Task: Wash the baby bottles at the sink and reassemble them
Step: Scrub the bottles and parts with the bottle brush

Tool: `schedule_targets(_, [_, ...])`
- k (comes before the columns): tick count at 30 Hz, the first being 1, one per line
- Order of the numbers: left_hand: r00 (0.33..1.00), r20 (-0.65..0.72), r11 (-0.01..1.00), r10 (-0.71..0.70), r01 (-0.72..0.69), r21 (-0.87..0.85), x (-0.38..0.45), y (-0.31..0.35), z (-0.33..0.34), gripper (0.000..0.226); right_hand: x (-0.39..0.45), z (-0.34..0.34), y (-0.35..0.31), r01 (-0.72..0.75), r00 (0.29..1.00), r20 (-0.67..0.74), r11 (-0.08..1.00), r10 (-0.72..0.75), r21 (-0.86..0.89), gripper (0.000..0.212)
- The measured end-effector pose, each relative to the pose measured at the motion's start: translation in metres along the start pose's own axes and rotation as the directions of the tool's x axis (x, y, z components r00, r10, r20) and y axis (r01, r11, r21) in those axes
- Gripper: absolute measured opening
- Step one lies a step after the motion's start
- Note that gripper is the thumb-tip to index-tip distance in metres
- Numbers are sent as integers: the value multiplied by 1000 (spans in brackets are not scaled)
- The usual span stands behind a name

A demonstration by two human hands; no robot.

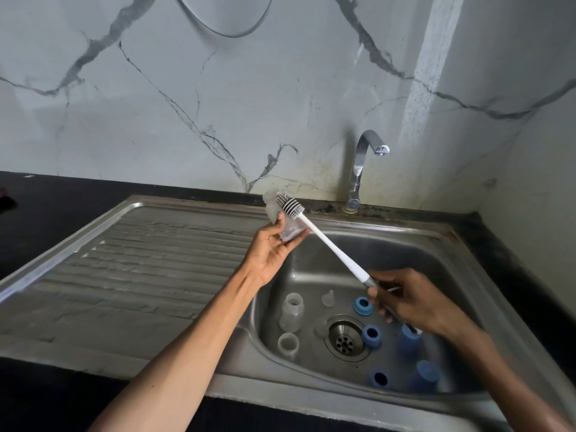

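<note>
Head view: bottle (288, 227) between hands.

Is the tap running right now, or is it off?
Off. No stream falls from the tap's spout, and the sink basin beneath it shows no splashing.

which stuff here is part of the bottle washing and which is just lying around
In the job:
left hand holding a clear bottle
right hand holding the brush
two clear bottles in the sink
teat
blue rings
blue caps
tap

Lying about:
dark object on the counter, far left
</note>
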State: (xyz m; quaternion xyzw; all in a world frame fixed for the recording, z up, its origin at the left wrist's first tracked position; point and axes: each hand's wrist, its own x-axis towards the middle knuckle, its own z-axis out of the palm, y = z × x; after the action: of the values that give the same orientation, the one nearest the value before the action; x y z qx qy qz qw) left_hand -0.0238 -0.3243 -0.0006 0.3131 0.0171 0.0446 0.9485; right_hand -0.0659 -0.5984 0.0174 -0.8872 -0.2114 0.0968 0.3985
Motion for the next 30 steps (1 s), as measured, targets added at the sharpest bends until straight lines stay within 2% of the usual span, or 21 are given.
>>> schedule_targets(2, [1000, 17, 1000, 1, 0, -19, 1, 1, -1, 28, -1, 0, -3, 27, 999, 24, 999, -28, 31, 29])
schedule_targets(4, [1000, 0, 999, 25, -25, -38, 2, 7, -3, 31, -4, -9, -4, 10, 994, 108, 999, -15, 46, 21])
schedule_targets(7, [998, -31, 998, 59, -58, 23, 4, 11, -10, 28, -7, -22, 0, -28, 975, 218, 1000, 29, -7, 26])
schedule_targets(12, [997, 78, 996, -27, 20, 88, -1, -4, -3, 28, -4, -13, 0, -6, 989, 147, 998, 16, -69, 28])
schedule_targets(15, [994, 112, 995, -17, 6, 99, 0, -7, -3, 35, -2, -8, -2, 12, 992, 129, 999, -7, -40, 17])
schedule_targets(17, [994, 108, 997, 12, -20, 72, 4, -4, -8, 47, -4, -11, -3, 8, 986, 164, 1000, -8, -4, 15])
schedule_targets(22, [998, 50, 999, 43, -45, 28, 6, 11, -16, 59, -12, -27, -3, -19, 962, 274, 1000, 13, 21, 15])
schedule_targets(25, [994, 108, 998, 10, -18, 67, 3, 9, -10, 71, -12, -29, -4, -12, 973, 230, 999, 3, 36, 13])
schedule_targets(30, [987, 159, 991, -36, 14, 135, -1, 6, -8, 67, -7, -19, -2, 47, 988, 145, 999, -47, 6, 13])
